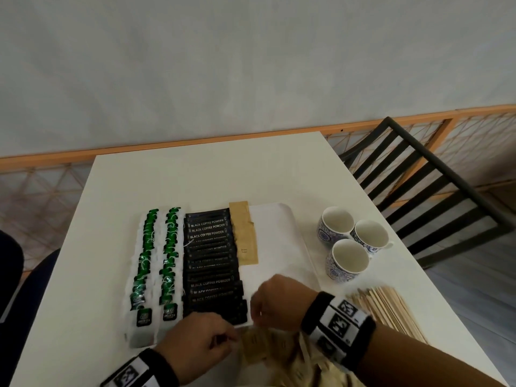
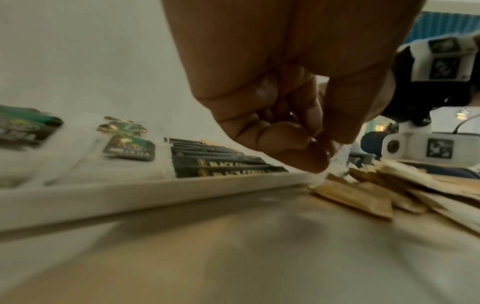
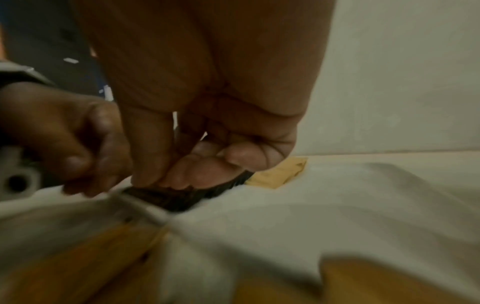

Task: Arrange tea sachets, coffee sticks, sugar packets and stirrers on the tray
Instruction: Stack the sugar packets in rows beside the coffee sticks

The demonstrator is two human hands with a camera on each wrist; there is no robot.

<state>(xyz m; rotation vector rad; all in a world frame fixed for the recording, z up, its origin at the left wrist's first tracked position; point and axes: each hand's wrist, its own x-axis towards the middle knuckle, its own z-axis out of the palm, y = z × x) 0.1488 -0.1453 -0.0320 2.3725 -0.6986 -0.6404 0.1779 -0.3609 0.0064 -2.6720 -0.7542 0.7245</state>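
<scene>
A white tray (image 1: 279, 233) holds two columns of green tea sachets (image 1: 148, 261), a column of black coffee sticks (image 1: 212, 261) and a few brown sugar packets (image 1: 245, 236) at its far end. Loose sugar packets (image 1: 268, 350) lie in a heap before the tray's near rim (image 2: 130, 197). My left hand (image 1: 231, 337) hovers over that heap (image 2: 363, 197) with curled fingers. My right hand (image 1: 258, 314) is beside it, thumb against fingertips (image 3: 155, 176), just above the nearest coffee sticks (image 3: 176, 197). Blur hides whether either hand pinches a packet.
Wooden stirrers (image 1: 391, 311) lie in a bundle on the table to the right of my right wrist. Three blue-patterned cups (image 1: 349, 258) stand right of the tray. A black slatted chair (image 1: 418, 185) stands past the table's right edge. The tray's right half is bare.
</scene>
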